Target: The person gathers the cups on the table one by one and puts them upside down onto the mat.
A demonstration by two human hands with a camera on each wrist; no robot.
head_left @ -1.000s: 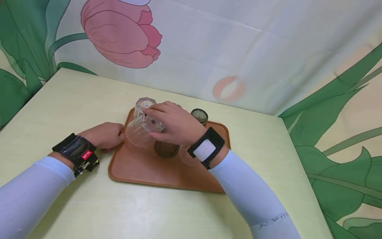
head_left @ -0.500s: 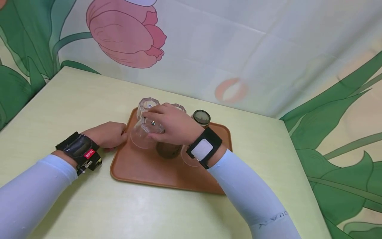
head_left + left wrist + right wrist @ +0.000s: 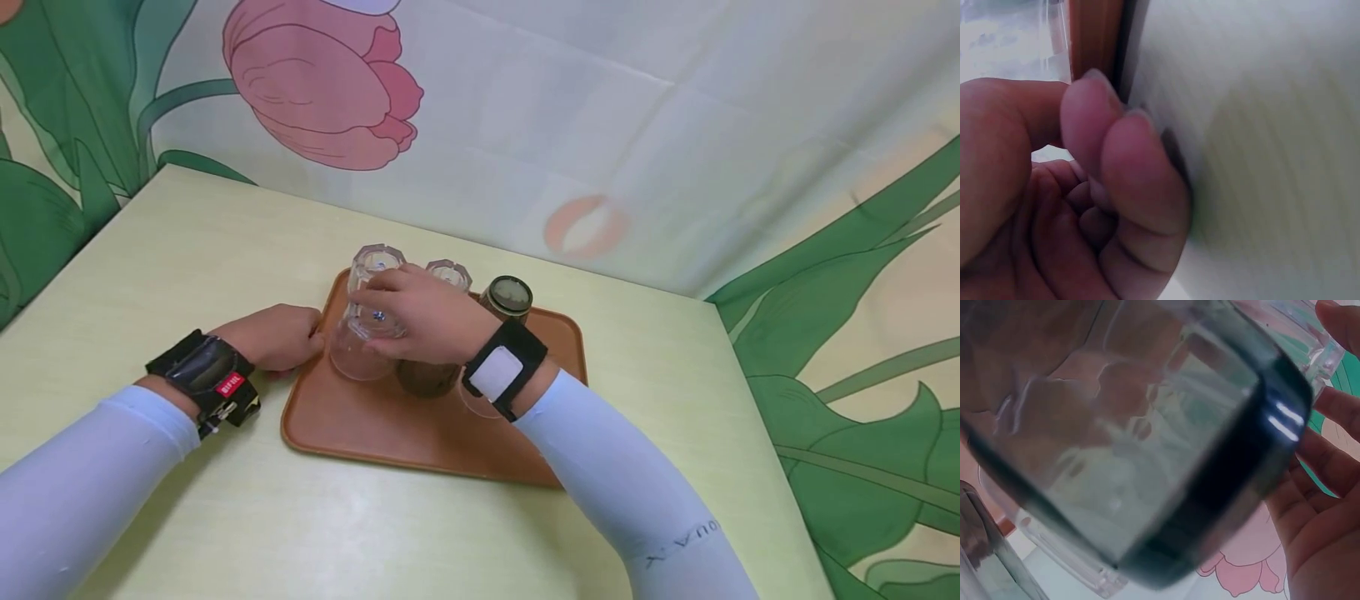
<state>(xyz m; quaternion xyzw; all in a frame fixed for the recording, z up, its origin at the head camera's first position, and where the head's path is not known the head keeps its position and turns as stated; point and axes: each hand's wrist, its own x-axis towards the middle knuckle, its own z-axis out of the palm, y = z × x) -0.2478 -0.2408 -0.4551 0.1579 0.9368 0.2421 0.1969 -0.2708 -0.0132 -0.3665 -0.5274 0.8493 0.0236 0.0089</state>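
Observation:
In the head view, my right hand (image 3: pixel 431 317) grips an upside-down clear glass (image 3: pixel 360 354) by its faceted base, at the left front of a brown tray (image 3: pixel 420 446). Its rim is down and close over the tray. My left hand (image 3: pixel 277 337) is at the tray's left edge; the left wrist view shows curled fingers (image 3: pixel 1138 169) pinching the tray's rim (image 3: pixel 1094 37). Under my right palm stands a dark tinted glass (image 3: pixel 427 379), partly hidden. A large tinted glass (image 3: pixel 1166 456) fills much of the right wrist view.
Along the tray's back stand two clear upside-down glasses, one at left (image 3: pixel 378 257) and one in the middle (image 3: pixel 448 271), and a dark glass (image 3: pixel 508 296) at right. Another clear glass (image 3: pixel 476 402) is partly under my right wrist. The pale table (image 3: pixel 187 517) meets a flowered curtain (image 3: pixel 480 125).
My right hand has shifted slightly left and toward me; the gripped glass has gone from tilted to nearly upright and sits lower. The left hand stays at the tray edge. The view has shifted slightly.

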